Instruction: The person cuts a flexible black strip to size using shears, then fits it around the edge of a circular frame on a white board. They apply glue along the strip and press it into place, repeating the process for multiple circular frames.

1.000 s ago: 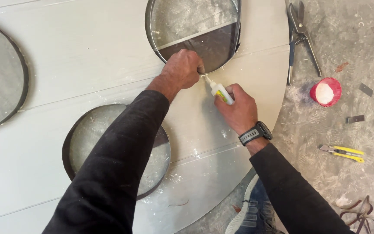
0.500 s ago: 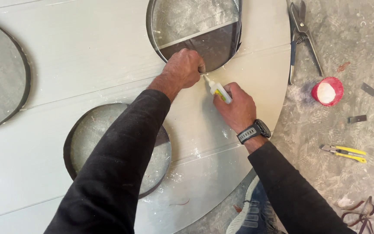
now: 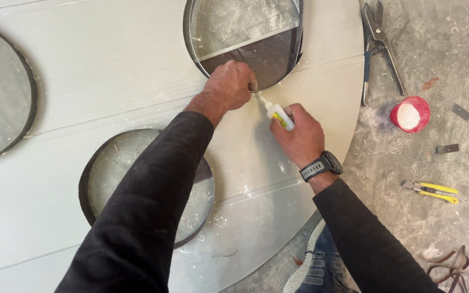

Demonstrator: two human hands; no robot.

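Nothing moved, left hand (image 3: pixel 229 86) fingers still curled shut on ring (image 3: pixel 191 49) rim, right hand (image 3: pixel 299 133) fingers gripping glue bottle (image 3: pixel 278 115), nozzle just beside left fingers.

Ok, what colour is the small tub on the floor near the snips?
Red, with white contents; the tub shows best in the head view.
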